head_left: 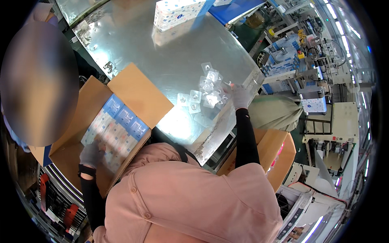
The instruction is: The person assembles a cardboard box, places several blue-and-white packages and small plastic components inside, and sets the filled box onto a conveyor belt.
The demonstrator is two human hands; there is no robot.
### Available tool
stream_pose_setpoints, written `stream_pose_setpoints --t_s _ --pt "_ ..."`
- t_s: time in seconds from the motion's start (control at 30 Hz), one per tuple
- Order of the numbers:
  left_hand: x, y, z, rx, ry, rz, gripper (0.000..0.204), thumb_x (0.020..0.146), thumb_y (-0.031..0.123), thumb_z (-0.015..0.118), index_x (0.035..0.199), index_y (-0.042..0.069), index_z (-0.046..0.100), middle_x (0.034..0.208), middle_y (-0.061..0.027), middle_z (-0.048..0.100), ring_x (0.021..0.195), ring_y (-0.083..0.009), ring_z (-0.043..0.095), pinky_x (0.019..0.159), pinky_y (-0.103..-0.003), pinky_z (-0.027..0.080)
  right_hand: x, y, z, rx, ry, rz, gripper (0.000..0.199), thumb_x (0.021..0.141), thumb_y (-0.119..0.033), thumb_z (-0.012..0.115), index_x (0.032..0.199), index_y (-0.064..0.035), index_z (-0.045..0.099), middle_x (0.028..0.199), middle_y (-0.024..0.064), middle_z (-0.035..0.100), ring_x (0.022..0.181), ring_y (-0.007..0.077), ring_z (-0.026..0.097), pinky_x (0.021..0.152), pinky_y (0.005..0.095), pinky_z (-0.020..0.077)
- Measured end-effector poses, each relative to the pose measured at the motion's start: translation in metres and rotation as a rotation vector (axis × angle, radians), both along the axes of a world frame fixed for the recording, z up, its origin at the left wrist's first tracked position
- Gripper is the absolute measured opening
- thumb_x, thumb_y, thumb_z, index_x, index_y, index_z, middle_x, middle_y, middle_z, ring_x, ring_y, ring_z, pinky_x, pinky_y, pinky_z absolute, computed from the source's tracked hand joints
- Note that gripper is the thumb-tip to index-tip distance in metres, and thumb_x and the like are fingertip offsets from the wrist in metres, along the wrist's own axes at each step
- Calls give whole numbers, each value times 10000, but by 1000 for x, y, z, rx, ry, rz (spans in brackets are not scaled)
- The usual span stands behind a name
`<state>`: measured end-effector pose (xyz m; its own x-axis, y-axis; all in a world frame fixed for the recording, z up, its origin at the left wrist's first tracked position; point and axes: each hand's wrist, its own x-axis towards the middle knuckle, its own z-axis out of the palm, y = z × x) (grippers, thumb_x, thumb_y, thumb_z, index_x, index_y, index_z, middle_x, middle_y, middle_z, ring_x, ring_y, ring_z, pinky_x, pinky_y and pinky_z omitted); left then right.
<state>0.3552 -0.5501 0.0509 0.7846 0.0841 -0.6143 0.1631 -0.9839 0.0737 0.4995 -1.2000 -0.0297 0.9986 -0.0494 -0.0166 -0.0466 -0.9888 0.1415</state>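
Observation:
My left hand (92, 155), in a thin grey glove, reaches into an open cardboard carton (139, 95). It rests against the soft packs (117, 135) inside, which are white with pastel squares and blue ends; its fingers look loosely apart. On the metal table, my right hand (241, 97), gloved too, is at the right edge of a loose pile of small clear plastic squares (210, 83). Its fingertips come together there, and whatever they pinch is too small to make out. A few more clear squares (194, 101) lie left of the pile.
Patterned packs (178, 14) stand at the table's (133, 36) far end, beside a blue conveyor belt (235, 10). Another person (40, 81) is close at the left. A second carton (283, 158) and a greenish cloth bundle (275, 111) sit right of my arm. Rollers (65, 182) run below the left carton.

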Motion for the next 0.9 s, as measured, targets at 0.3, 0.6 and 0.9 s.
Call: stream_pose_setpoints --t_s 0.3,0.6,0.9 --pt "4 -17 15 47 54 70 417 827 370 674 1154 115 629 933 -174 690 915 -372 657 782 -471 527 80 75 63 90 -335 205 411 816 -143 611 1225 -123 572 1262 51 563 1092 278 563 878 408 477" --pt "88 -52 81 -360 -275 -197 404 859 328 676 1169 76 614 879 -139 684 823 -333 662 708 -420 523 378 223 116 -67 -219 623 942 701 -265 753 1503 -132 279 1501 128 368 1429 305 286 1098 547 284" --pt "334 -113 58 148 -757 -398 1233 533 442 882 1457 -59 237 1489 -230 322 1397 -369 293 1167 -494 207 328 386 101 389 -77 933 814 758 -531 658 1354 -19 448 1231 202 582 1162 317 571 1018 425 439"
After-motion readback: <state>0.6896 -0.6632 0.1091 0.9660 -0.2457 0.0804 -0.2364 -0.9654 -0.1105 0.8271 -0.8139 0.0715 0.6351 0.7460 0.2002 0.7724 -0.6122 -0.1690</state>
